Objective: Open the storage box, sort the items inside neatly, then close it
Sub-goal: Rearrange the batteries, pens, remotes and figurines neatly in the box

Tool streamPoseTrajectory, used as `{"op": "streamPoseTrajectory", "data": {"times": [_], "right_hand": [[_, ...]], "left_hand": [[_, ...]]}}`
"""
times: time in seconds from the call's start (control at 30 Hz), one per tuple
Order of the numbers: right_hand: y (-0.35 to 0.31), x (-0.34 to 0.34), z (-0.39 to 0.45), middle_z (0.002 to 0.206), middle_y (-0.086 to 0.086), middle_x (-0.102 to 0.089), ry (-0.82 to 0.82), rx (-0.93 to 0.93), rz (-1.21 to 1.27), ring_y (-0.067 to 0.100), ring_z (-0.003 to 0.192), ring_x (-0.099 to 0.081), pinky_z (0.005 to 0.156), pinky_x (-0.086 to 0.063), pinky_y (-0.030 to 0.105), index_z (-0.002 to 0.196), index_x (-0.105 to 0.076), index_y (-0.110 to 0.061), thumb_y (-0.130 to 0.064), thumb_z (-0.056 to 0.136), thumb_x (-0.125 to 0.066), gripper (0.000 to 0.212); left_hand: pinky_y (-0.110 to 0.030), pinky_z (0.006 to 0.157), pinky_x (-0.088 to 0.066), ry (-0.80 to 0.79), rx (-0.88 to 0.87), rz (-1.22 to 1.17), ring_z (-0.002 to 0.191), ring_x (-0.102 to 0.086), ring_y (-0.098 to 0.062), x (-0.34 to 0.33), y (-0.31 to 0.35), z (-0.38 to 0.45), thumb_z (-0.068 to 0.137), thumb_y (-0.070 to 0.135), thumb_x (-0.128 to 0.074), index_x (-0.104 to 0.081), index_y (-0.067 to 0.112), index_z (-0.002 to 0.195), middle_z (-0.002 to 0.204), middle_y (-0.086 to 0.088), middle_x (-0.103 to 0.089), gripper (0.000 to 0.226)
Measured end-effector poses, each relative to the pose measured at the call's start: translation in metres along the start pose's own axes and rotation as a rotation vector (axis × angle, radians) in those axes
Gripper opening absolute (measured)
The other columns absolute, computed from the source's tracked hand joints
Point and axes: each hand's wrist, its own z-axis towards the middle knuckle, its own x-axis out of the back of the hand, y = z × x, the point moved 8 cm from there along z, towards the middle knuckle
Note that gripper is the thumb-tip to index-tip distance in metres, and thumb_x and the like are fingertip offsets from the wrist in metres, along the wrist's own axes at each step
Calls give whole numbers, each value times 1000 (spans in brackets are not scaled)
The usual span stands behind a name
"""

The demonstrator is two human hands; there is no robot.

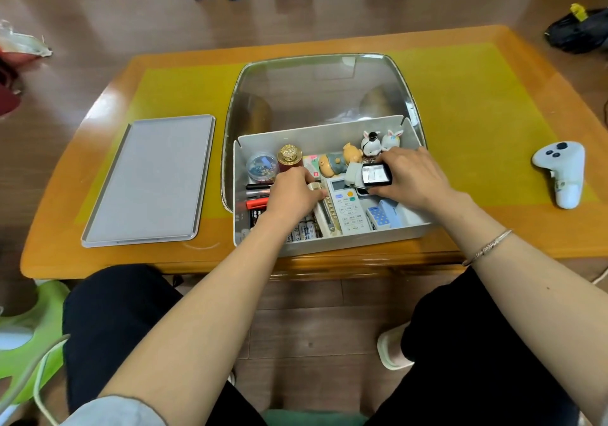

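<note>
Two hands (pixel 292 192) in box (pixel 329 239), 3 figurines (pixel 371 144)

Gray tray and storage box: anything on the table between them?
Nothing. In the head view, only a bare strip of yellow mat separates the gray tray from the storage box.
</note>
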Motion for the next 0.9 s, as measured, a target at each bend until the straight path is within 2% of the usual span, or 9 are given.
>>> {"op": "streamPoseTrajectory", "data": {"times": [0.13, 0.4, 0.53, 0.63, 0.7, 0.8, 0.9], "right_hand": [[-1, 1, 0, 98, 3, -64, -5, -4, -3, 24, 90, -60, 81, -36, 36, 103, -59, -15, -49, 74, -71, 46], [-1, 1, 0, 100, 3, -64, -13, 0, -9, 24, 92, -60, 83, -39, 38, 105, -59, -15, -51, 73, -72, 50], [-1, 1, 0, 100, 3, -64, -12, 0, -6, 24, 92, -60, 84, -40, 39, 105, -59, -15, -51, 73, -71, 50], [-2, 1, -1, 99, 3, -64, -6, 6, -5, 24, 92, -60, 82, -38, 37, 105, -59, -15, -51, 73, -71, 50], [-1, 3, -2, 99, 3, -64, 9, 7, 18, 24, 93, -60, 80, -36, 36, 104, -60, -15, -50, 72, -73, 49], [0, 8, -4, 100, 4, -65, 51, -1, 101, 26, 94, -60, 77, -37, 36, 104, -61, -15, -46, 71, -75, 47], [4, 18, -5, 101, 7, -65, 130, -45, 218, 30, 93, -61, 76, -42, 39, 105, -62, -13, -41, 71, -77, 46]], "left_hand": [[-40, 87, -51, 22, -33, 33, 101, -58, -23, 0, 0, -1, 81, 36, -74, -61, 13, 112, 107, -5, -64, 40], [-38, 85, -53, 29, -50, 15, 98, -59, -22, -1, -5, -6, 84, 21, -72, -59, 16, 108, 105, -5, -64, 28], [-38, 82, -53, -5, -28, 17, 95, -60, -23, -5, -4, -7, 83, 20, -72, -55, 16, 107, 102, -6, -62, 29], [-37, 85, -50, 67, -101, 142, 103, -55, -25, -1, 4, -10, 84, 28, -70, -53, 13, 117, 113, -7, -57, 40], [-38, 91, -43, 85, -247, 275, 111, -49, -24, -3, 21, -14, 85, 37, -68, -52, 16, 122, 121, -5, -54, 46], [-41, 98, -32, -24, -436, 480, 121, -39, -24, -25, 46, -18, 83, 53, -62, -49, 20, 128, 131, -2, -49, 57], [-43, 98, -27, -119, -427, 649, 125, -34, -27, -45, 52, -13, 76, 72, -56, -50, 16, 126, 133, -5, -48, 75]]}}
